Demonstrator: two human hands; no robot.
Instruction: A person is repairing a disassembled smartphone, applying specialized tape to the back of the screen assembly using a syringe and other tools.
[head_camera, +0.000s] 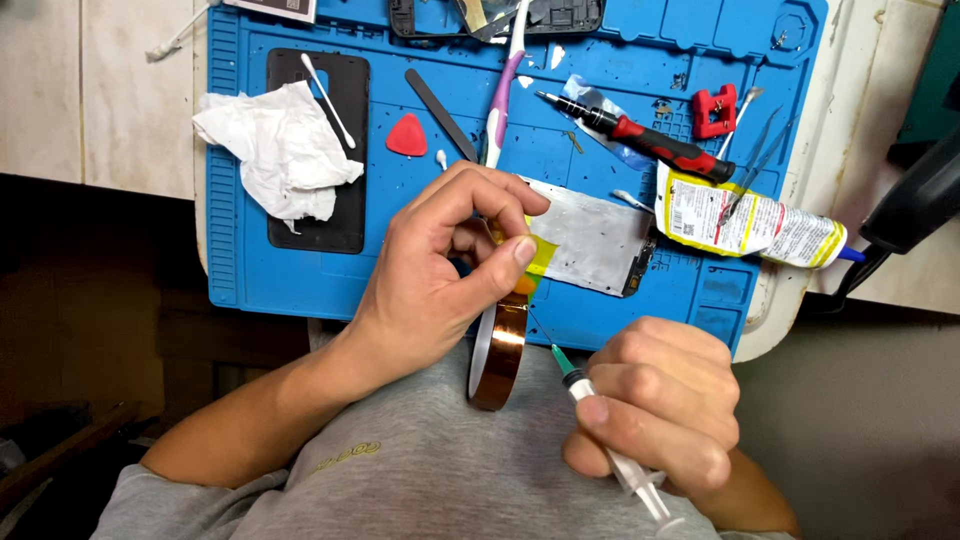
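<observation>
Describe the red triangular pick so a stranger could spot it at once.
Start at the blue work mat on the table. Near its upper middle, right of the crumpled white tissue and the black phone back, lies the pick. It is the only flat, red, rounded triangle; the other red things are a screwdriver handle and a small clamp.

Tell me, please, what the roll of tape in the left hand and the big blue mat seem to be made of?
The roll of tape looks like a thin amber plastic film, glossy and see-through: light shines on its side, and the pulled end looks yellow. The blue mat seems to be soft rubber or silicone, matte, with moulded compartments and ridges. I cannot be sure of either from the look alone.
</observation>
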